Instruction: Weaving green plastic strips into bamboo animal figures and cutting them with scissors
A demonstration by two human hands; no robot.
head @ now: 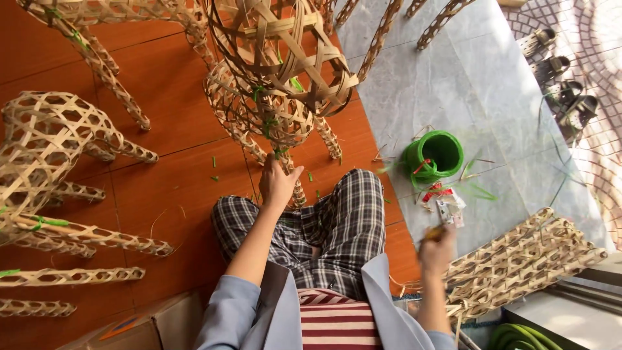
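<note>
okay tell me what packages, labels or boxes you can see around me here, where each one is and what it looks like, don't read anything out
Small packet: on the grey floor just below the green coil, ahead of the right hand; flat, crumpled, clear and white with red parts.
Cardboard box: bottom left edge on the orange tiles, beside the left sleeve; brown, its flap partly open, a coloured patch on top.
No signs or screens show.

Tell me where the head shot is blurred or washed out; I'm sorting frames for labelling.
Head view: right hand motion-blurred; left hand on the woven bamboo figure sharp; sunlit patterned paving at top right overexposed; frame edges bend, wide-angle.
</note>
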